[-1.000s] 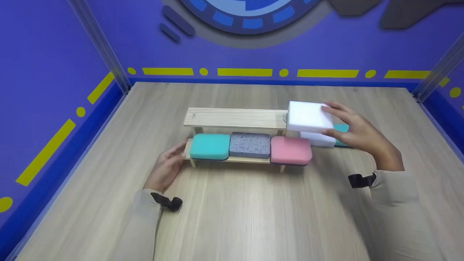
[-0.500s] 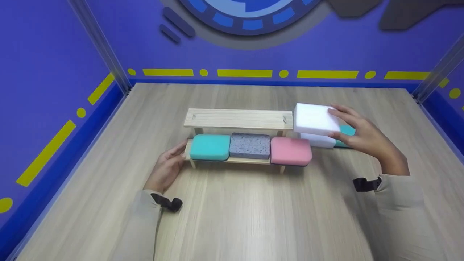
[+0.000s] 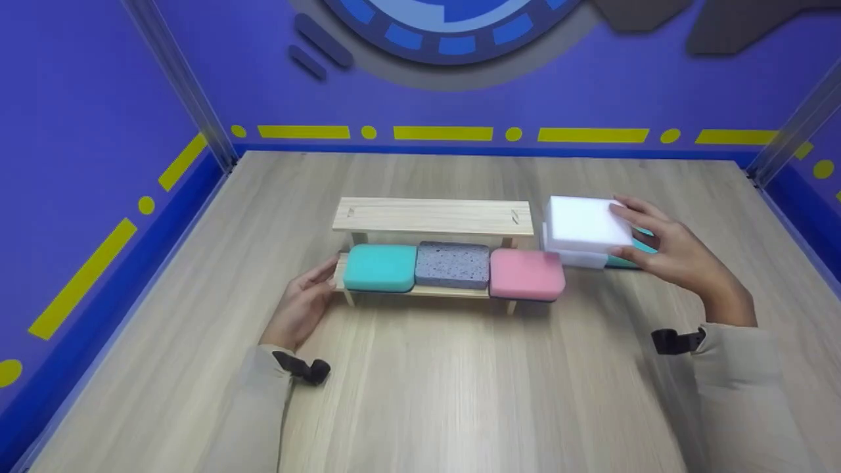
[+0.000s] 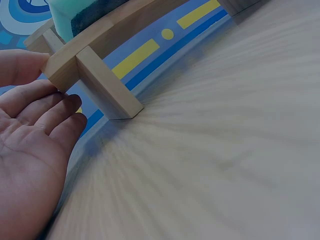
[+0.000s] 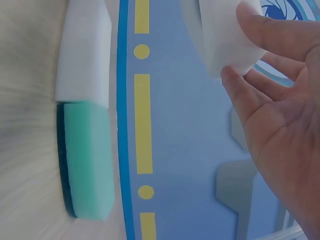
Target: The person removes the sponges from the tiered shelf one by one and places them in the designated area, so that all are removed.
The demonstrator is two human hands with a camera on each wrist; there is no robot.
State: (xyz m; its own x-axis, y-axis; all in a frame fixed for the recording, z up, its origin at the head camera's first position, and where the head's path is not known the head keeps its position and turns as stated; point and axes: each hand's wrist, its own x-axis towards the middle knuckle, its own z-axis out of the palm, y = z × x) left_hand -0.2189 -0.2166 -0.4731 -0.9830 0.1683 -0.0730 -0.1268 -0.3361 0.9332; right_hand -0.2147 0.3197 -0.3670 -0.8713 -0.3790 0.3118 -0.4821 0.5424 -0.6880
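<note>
My left hand (image 3: 299, 305) pinches the left end of a two-tier wooden rack (image 3: 430, 215) at its lower board, thumb and fingertips at the board's end (image 4: 62, 67). My right hand (image 3: 683, 256) holds a white block-shaped sponge (image 3: 585, 220) between thumb and fingers, raised to the right of the rack's bare upper board. Below it on the table lie a second white sponge (image 5: 82, 55) and a teal sponge with a dark scouring side (image 5: 90, 165), end to end. Along the lower board sit a teal sponge (image 3: 380, 266), a speckled grey block (image 3: 452, 265) and a pink sponge (image 3: 527, 271).
A blue back wall (image 3: 460, 98) with yellow markings rises behind the wooden table (image 3: 427, 394), and another blue wall (image 3: 85, 164) stands along the left. The pink sponge juts past the right end of the lower board.
My right hand has moved right and a little nearer with the white sponge, away from the right end of the upper board. The left hand and the rack stay put.
</note>
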